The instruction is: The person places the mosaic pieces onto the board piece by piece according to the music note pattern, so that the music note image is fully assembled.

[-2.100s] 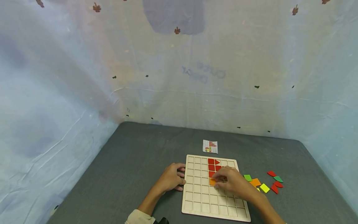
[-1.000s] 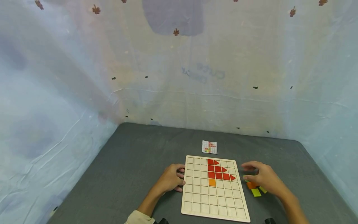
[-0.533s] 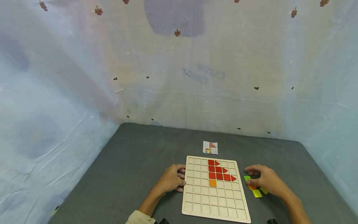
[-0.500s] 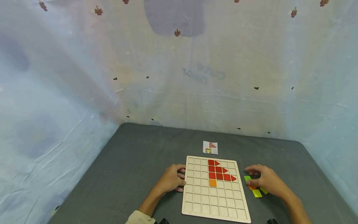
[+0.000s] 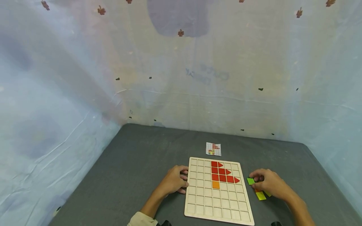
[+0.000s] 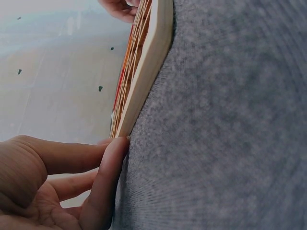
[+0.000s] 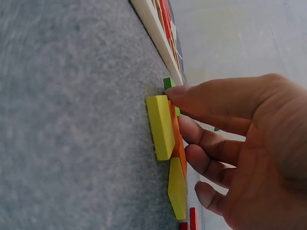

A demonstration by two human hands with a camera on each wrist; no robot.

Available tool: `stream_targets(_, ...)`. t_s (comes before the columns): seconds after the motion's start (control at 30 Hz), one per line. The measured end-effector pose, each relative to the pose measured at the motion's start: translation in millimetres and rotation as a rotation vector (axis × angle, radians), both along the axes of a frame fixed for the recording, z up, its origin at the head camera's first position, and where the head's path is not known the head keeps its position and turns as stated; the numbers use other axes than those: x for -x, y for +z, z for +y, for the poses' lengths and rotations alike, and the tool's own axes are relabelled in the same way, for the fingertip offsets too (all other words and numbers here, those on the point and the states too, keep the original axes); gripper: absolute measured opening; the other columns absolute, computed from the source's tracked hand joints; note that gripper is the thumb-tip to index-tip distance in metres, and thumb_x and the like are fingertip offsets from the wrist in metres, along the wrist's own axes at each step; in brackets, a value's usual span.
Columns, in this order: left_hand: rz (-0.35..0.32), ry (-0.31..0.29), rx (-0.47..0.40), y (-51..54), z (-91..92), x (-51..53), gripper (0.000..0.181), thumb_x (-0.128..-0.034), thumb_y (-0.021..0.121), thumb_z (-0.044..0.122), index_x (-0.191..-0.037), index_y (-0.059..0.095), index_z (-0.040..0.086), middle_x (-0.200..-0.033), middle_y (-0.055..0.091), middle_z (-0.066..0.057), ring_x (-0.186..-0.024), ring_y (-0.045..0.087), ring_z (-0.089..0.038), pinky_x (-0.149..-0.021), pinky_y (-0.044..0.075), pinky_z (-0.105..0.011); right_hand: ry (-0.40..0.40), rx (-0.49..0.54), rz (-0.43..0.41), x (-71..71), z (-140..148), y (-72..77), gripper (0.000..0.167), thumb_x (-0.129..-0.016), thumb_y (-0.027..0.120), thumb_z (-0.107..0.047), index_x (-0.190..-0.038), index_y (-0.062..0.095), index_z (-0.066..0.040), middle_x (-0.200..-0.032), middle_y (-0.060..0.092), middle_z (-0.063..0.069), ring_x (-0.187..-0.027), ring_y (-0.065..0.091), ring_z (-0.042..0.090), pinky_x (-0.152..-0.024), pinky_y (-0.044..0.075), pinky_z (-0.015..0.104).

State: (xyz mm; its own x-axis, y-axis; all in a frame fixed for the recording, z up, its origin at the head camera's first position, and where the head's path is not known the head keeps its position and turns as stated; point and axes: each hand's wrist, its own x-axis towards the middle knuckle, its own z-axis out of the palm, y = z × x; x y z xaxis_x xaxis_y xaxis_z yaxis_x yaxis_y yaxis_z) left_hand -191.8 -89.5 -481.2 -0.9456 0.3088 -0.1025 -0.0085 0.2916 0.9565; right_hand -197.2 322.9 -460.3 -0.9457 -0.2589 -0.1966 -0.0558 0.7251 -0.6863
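Ok, L fingers pinch board edge; R fingers apart, w/ orange tiles just under.

A narrow gap parts board and green tile.

This looks like a curtained-off booth, the building unclear: pale, creased sheeting with brown leaf-shaped marks surrounds three sides of a grey, fabric-covered tabletop.
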Motion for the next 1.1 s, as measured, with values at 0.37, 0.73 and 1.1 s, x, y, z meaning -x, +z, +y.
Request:
stream_targets(0.37,-0.005,0.002,0.012,0.7,-0.1,-0.1,0.062,-0.0835,0.074,-0.013,-0.143,0.058,-0.007,-0.125,0.06,-0.016,-0.106,0.065,-0.028,-0.058,0.066,-0.036,-0.008,-0.046,0.031,-2.4,-5.6,3.1,0.031,-0.09,0.078,-0.013,-0.118,0.074,-0.001,-0.093,0.065,0.003,-0.081,0.061,0.016,-0.064,0.054,0.027)
stream_targets(0.73,-0.006,0.019,0.013,0.7,0.8,-0.8,0.062,-0.0826,0.074,-0.013,-0.143,0.059,-0.007,-0.124,0.06,-0.015,-0.105,0.065,-0.027,-0.057,0.066,-0.037,0.028,-0.097,0.112,-2.2,-5.1,1.5,0.025,-0.092,0.082,-0.019,-0.111,0.077,-0.005,-0.089,0.065,0.0,-0.077,0.058,0.008,-0.062,0.052,0.025)
stream_targets(1.1,-0.01,0.017,0.021,-0.7,0.9,-0.3,0.062,-0.0833,0.074,-0.012,-0.143,0.059,-0.006,-0.124,0.06,-0.015,-0.106,0.066,-0.027,-0.057,0.066,-0.037,0.005,-0.171,0.147,3.8,-6.0,1.1,0.024,-0.093,0.082,-0.022,-0.111,0.077,-0.007,-0.092,0.065,-0.002,-0.085,0.058,0.014,-0.071,0.05,0.031)
